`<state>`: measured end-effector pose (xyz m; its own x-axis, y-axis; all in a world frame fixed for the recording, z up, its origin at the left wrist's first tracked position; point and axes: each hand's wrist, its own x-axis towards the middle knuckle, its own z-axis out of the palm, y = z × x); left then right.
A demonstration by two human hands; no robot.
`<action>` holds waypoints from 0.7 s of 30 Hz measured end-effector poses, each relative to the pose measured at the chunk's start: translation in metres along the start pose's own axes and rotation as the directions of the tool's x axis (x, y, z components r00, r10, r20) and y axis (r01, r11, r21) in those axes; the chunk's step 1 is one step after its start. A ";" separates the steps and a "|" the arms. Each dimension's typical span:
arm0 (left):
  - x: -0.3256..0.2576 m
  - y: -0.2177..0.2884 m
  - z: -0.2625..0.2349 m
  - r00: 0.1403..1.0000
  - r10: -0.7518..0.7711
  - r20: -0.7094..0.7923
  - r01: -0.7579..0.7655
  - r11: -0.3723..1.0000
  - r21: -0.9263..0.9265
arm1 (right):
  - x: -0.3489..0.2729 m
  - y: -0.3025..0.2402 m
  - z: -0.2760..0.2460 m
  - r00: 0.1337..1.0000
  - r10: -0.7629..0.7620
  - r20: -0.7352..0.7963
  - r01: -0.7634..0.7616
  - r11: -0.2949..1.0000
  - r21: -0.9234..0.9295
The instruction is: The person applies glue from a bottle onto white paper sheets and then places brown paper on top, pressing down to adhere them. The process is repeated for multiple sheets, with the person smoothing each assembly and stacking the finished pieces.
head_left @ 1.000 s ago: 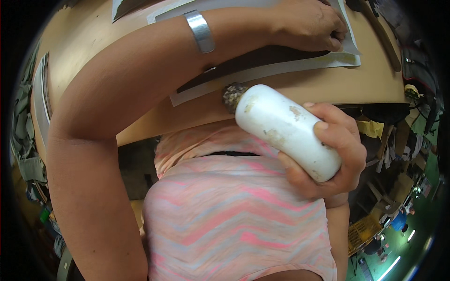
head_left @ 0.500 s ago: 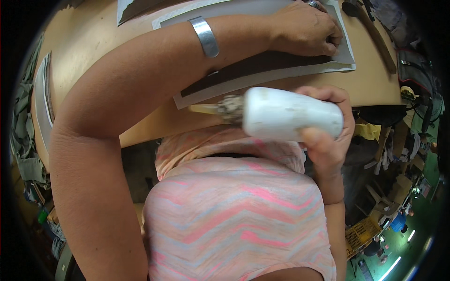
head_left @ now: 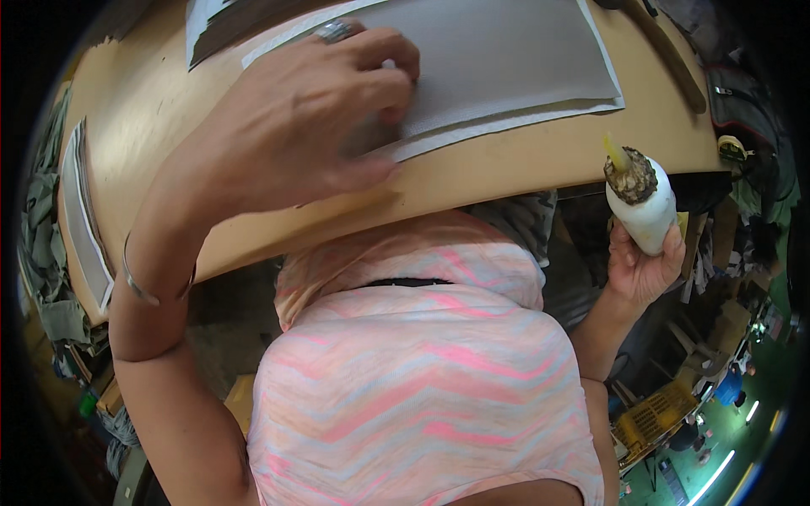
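Note:
My right hand (head_left: 645, 270) is wrapped round a white plastic glue bottle (head_left: 645, 215) at the right, off the table's near edge. The bottle points up and away, its yellowish nozzle (head_left: 618, 153) ringed with dark crusted residue. My left hand (head_left: 325, 118), with a ring on one finger, is over the near left part of a grey sheet (head_left: 515, 63) with a white border. Its fingers are bent and apart from the thumb, which is blurred; I see nothing held. The sheet's left corner is partly hidden under that hand.
A hammer (head_left: 666, 55) with a wooden handle lies at the table's far right. Another dark piece with white edging (head_left: 232, 34) is at the far left. Stacked curved pieces (head_left: 80, 223) rest on the left edge of the tan table (head_left: 152, 110). A yellow crate (head_left: 658, 422) stands lower right.
My left hand has swept from the sheet's right end to its left. The right hand has carried the bottle rightward and turned its nozzle upward. Grey now covers most of the dark brown area.

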<state>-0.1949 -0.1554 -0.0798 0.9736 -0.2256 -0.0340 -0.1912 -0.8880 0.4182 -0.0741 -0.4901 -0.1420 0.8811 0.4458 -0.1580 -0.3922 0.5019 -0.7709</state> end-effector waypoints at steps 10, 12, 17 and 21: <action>0.000 -0.016 -0.009 0.997 0.083 0.009 -0.081 0.988 -0.130 | -0.004 0.013 0.040 0.979 -0.173 0.110 0.203 0.891 -0.406; 0.000 -0.019 -0.011 0.998 0.040 0.041 -0.029 0.973 -0.227 | -0.009 0.015 0.048 0.967 -0.213 0.137 0.253 0.839 -0.482; -0.001 -0.020 -0.020 0.999 0.010 0.045 0.006 0.937 -0.350 | -0.020 0.018 0.068 0.914 -0.337 0.225 0.398 0.637 -0.660; 0.000 -0.037 -0.012 0.995 0.008 0.097 0.035 0.901 -0.433 | -0.021 0.022 0.078 0.830 -0.395 0.394 0.546 0.425 -0.722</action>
<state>-0.1862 -0.1177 -0.0841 0.9555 -0.2704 -0.1181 -0.0844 -0.6338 0.7689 -0.1222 -0.4303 -0.1073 0.7819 0.4635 0.4170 0.5052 -0.0790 -0.8594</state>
